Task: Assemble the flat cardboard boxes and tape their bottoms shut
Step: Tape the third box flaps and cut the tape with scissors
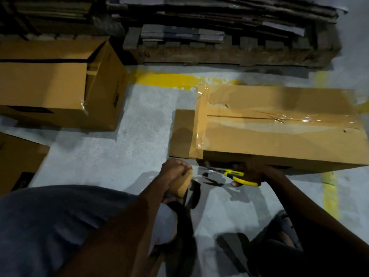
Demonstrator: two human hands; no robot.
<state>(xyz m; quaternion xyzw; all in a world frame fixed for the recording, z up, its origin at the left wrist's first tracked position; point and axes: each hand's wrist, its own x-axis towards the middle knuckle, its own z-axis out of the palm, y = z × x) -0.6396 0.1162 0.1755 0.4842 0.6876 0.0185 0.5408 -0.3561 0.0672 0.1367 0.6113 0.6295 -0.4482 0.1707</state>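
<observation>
A concrete floor marked with yellow lines. At the back, a wooden pallet carries stacked flat cardboard. A box lies at left, its flaps loosely closed, with another piece of cardboard just below it. At right, near the hands, a long box sits with clear tape along its seam and down its left end; both boxes hide their insides. The left hand is curled around a brown tape roll. The right hand grips yellow-handled scissors, blades pointing toward the roll, just in front of the long box.
</observation>
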